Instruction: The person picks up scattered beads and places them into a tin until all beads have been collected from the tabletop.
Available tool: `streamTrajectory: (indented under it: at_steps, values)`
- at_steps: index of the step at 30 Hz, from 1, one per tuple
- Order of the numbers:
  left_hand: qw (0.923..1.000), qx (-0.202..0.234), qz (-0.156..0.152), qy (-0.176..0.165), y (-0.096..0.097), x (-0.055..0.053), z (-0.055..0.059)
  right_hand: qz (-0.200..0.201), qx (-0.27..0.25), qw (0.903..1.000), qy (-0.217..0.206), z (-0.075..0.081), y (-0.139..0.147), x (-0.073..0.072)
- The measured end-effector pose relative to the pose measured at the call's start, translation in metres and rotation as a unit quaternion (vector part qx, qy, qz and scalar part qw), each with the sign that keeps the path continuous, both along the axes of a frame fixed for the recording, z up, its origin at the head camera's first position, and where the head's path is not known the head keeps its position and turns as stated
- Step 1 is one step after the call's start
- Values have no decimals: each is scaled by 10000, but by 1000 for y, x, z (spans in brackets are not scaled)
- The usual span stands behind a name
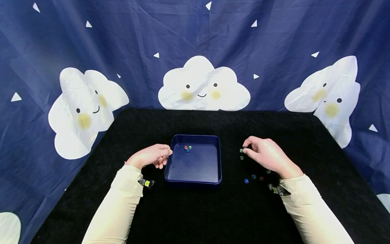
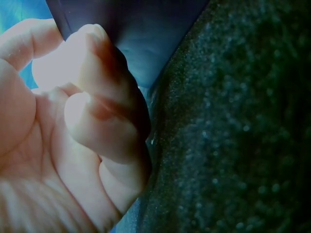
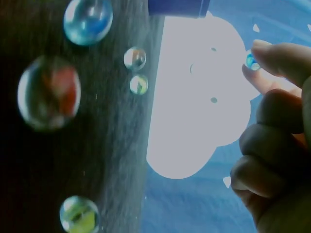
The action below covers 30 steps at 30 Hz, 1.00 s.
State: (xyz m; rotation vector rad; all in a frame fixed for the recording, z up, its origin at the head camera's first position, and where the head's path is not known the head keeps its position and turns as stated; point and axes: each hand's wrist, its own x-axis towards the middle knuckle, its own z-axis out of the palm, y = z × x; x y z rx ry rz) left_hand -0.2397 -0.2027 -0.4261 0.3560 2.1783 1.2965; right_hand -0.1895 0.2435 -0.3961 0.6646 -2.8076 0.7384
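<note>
A shallow dark blue tray [image 1: 195, 180] lies on the black cloth, with three small glass marbles [image 1: 188, 150] together in its back left part. At its left wall, my left hand [image 1: 153, 156] holds the rim between thumb and curled fingers; the left wrist view shows the tray's corner [image 2: 146, 53] behind those fingers. Right of the tray my right hand [image 1: 266, 154] pinches a clear marble with blue in it [image 3: 251, 60] between thumb and index finger. Below that hand lie two marbles, one clear [image 1: 242, 158] and one partly beside the fingertips [image 1: 241, 150].
Nearer me on the right lie several more marbles: a deep blue one [image 1: 246, 181], a lighter blue one [image 1: 254, 176], a reddish one [image 1: 261, 178] and a yellow-green one [image 1: 268, 171]. A blue curtain with white clouds [image 1: 204, 84] hangs behind the table's far edge.
</note>
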Motion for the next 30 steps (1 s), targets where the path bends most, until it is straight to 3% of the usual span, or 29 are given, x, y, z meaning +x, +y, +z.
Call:
streamTrajectory:
  at_steps: [6, 20, 30]
  values:
    - [10000, 3, -8, 0, 0, 0, 0, 157, -80, 9998, 59, -1, -10, 2]
    - [10000, 39, -30, 13, 0, 0, 1, 596, -297, 9974, -279, -3, -36, 11]
    - [10000, 18, -54, 48, 0, 0, 1, 1000, -236, 9947, 33, -11, -58, 20]
